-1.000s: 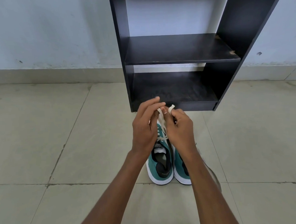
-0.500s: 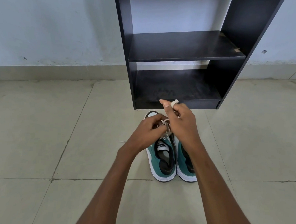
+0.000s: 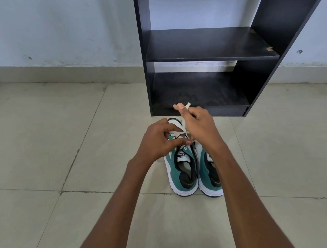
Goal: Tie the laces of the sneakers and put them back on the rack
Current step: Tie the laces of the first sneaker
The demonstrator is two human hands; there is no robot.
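Two teal sneakers with white soles stand side by side on the floor, toes toward the rack: the left sneaker [image 3: 183,171] and the right sneaker [image 3: 210,174]. Over the left sneaker's laces, my left hand [image 3: 157,140] pinches a white lace [image 3: 177,132] low down. My right hand [image 3: 198,126] is raised above it, holding a loop of the same lace whose end [image 3: 187,105] sticks up past my thumb. The black rack [image 3: 200,76] stands just behind the shoes, both of its shelves bare. My right forearm hides part of the right sneaker.
The floor is pale tile with grout lines [image 3: 82,145]. A light wall with a tiled skirting [image 3: 64,73] runs behind the rack. The rack's lower shelf [image 3: 199,102] sits almost at floor level.
My left hand dropped from beside the right hand down to the shoe's laces, and the hands drew apart. The view shifted slightly left and down.
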